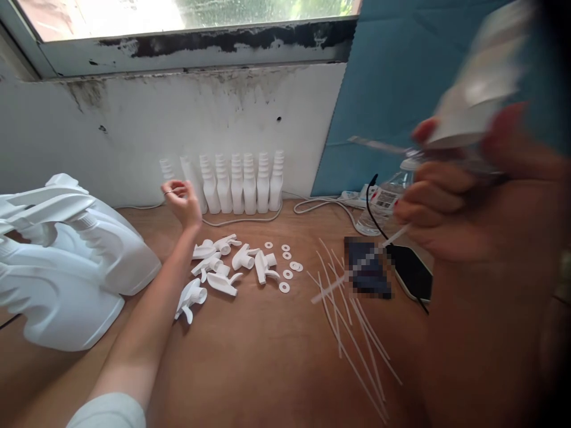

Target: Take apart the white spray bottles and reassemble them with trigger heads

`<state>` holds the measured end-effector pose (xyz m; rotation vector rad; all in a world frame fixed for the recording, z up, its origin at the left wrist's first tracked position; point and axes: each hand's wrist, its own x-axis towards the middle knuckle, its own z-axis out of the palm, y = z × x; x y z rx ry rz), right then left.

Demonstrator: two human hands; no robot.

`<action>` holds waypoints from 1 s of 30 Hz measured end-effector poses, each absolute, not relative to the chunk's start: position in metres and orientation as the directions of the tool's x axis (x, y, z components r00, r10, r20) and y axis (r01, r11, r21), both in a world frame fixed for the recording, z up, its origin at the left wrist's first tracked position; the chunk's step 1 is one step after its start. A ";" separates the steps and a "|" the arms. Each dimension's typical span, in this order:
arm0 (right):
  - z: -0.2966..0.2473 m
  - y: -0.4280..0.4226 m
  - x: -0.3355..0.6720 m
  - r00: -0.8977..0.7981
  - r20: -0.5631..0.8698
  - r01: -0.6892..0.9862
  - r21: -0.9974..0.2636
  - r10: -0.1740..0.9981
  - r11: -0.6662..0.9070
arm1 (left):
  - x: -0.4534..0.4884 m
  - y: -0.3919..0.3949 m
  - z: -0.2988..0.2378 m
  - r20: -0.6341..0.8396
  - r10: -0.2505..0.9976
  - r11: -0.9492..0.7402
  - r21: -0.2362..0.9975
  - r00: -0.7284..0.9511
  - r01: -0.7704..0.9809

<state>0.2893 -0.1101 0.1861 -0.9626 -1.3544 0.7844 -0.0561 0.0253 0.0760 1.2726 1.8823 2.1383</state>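
At the left end of a row of small white plastic bottles [236, 193], my left hand [182, 202] has its fingers curled around a white bottle [166, 168]. Only the ribbed neck of that bottle shows above the fingers. Just right of the hand, another bottle leans. My right hand [446, 196], raised close to the camera, grips a white spray trigger head [473, 101], blurred by motion. A thin dip tube [332, 288] slants down from that hand over the table. Loose white trigger heads [244, 257] lie beyond my left forearm.
Large white spray bottles [66, 279] stand at the left. Flat white washers [286, 248] and scattered thin tubes [357, 333] lie mid-table. A phone [413, 270], a pixelated dark item [368, 267], a clear bottle [383, 205] and cables [321, 203] are at the right.
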 end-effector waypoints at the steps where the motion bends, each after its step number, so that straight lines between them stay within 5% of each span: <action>1: 0.186 -0.109 0.278 -0.093 0.309 -0.052 -0.951 0.946 0.306 | -0.043 0.008 0.086 0.549 0.614 -0.416 0.836 -0.567 0.359; 2: 0.184 -0.108 0.267 -0.289 0.189 -0.124 -0.979 0.938 0.159 | -0.030 -0.012 0.095 0.520 0.747 -0.487 0.852 -0.414 0.191; 4: 0.174 -0.106 0.249 -0.574 -0.002 -0.092 -0.994 0.819 -0.066 | -0.009 -0.056 0.110 0.377 0.926 -0.375 0.921 0.000 -0.104; 6: 0.160 -0.106 0.233 -0.668 -0.125 0.027 -0.989 0.733 -0.144 | 0.004 -0.095 0.116 0.209 0.927 -0.143 0.964 0.311 -0.222; 11: 0.125 -0.119 0.215 -0.655 -0.328 0.231 -0.945 0.680 -0.234 | 0.004 -0.149 0.089 0.002 0.911 0.066 0.986 0.413 -0.152; 14: 0.117 -0.125 0.221 -0.544 -0.364 0.289 -0.927 0.756 -0.239 | -0.003 -0.158 0.058 -0.088 0.911 0.179 0.964 0.402 -0.196; 22: 0.075 -0.097 0.259 -0.020 -0.060 0.300 -0.952 0.998 -0.051 | -0.012 -0.168 -0.003 -0.131 0.787 0.508 0.693 0.603 -0.512; 26: 0.039 -0.090 0.266 0.221 0.413 0.572 -0.789 0.883 0.225 | -0.013 -0.170 -0.006 -0.203 0.749 0.594 0.628 0.631 -0.503; 30: 0.029 -0.112 0.249 0.206 0.467 0.434 -0.831 0.860 0.347 | -0.012 -0.170 -0.006 -0.273 0.781 0.579 0.656 0.563 -0.485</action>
